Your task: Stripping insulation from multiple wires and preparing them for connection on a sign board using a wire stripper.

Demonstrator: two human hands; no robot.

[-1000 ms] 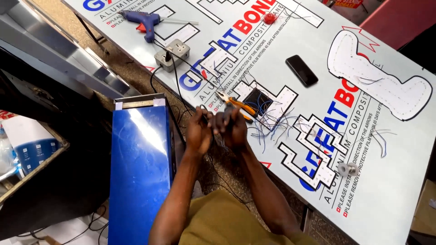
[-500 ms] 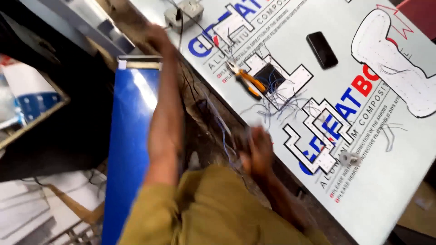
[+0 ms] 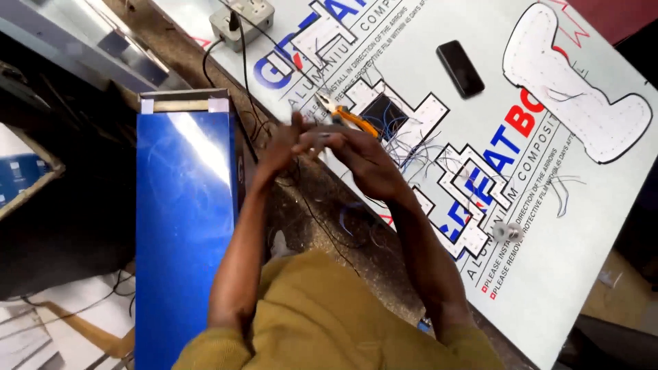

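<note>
Our two hands meet over the edge of the surface (image 3: 356,253), fingertips pressed together; the left hand (image 3: 284,147) and right hand (image 3: 356,154) seem to pinch something thin, too blurred to tell. Just beyond them lie orange-handled pliers (image 3: 346,115) among loose blue wires (image 3: 411,147). Under these lies a large white sheet (image 3: 582,226), printed with blue and red lettering. On it rest a black phone (image 3: 460,68) and a white cutout (image 3: 576,85). A blue panel (image 3: 181,226) stands left.
</note>
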